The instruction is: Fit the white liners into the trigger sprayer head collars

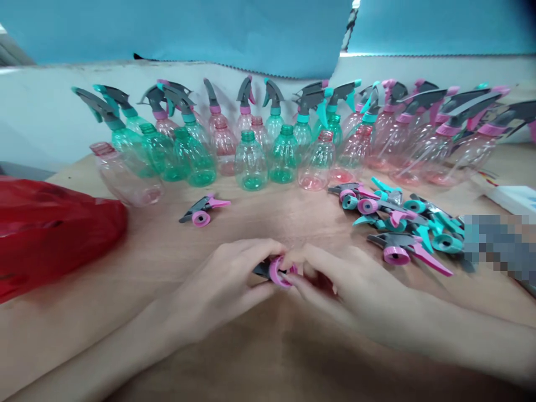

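Between both hands, above the front of the table, is a grey spray head with a pink collar, its collar opening facing me. My left hand grips its dark body from the left, the fingers partly hidden behind it. From the right, my right hand pinches at the pink collar with thumb and fingers closed. Just beyond my left hand, another pink-and-grey spray head lies alone on the table. A pile of grey spray heads with pink or teal collars lies past my right hand.
Pink and green clear bottles line the back; some, like the green bottle, have open necks, others wear spray heads. A red plastic bag sits at left. A white box stands at right, near a blurred-out patch. Blue sheeting covers the wall.
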